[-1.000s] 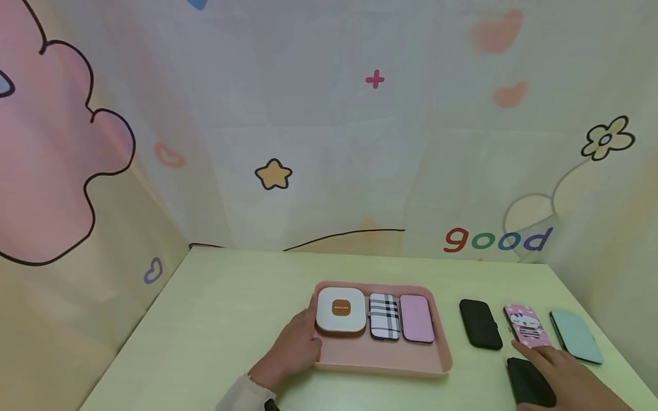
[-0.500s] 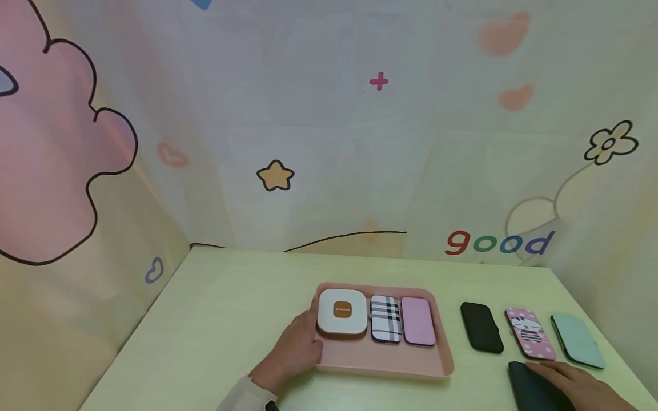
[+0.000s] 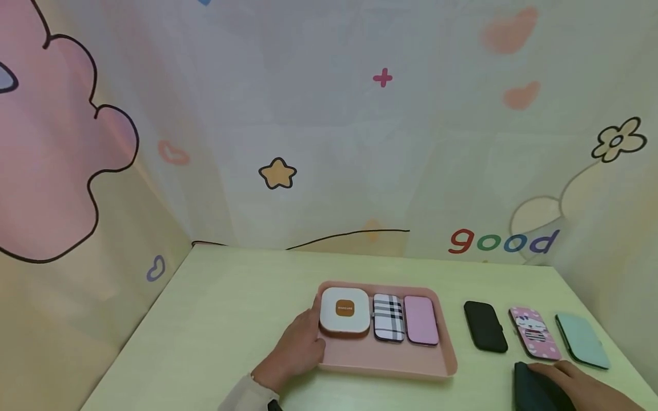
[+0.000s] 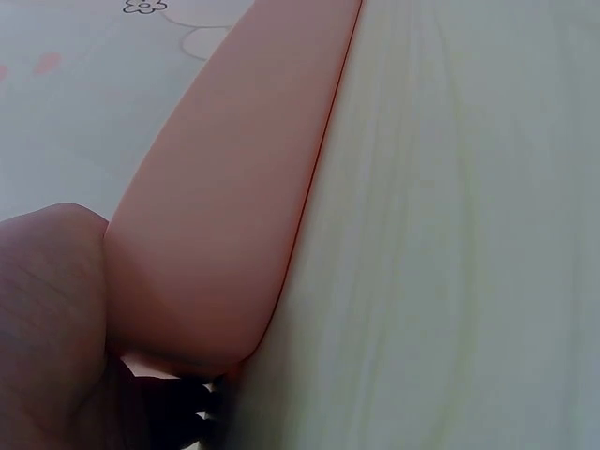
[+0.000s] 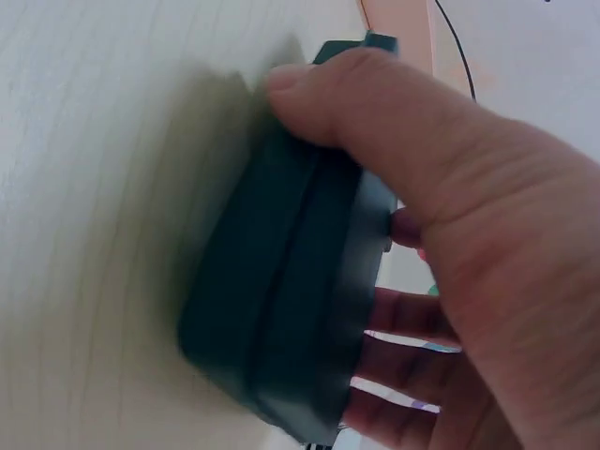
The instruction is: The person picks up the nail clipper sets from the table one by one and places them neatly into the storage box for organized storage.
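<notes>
Finding: the dark case (image 3: 534,393) is at the near right of the bench (image 3: 247,285), well apart from the tray (image 3: 380,362), pinched in my right hand (image 3: 591,389), thumb on one side, fingers on the other. Whether it is off the bench I cannot tell. My left hand (image 3: 298,345) touches the tray's left wall; whether those fingers curl under it I cannot tell. Hazards, in my judgement: the dark case could twist loose if my thumb eased; carried low, it could knock the cartoon case (image 3: 534,333) just beyond, or the black case (image 3: 485,326). A left-hand tug could slide the white box (image 3: 344,314), plaid case (image 3: 389,318) and plain pink case (image 3: 421,321) toward the bare near strip of tray.
</notes>
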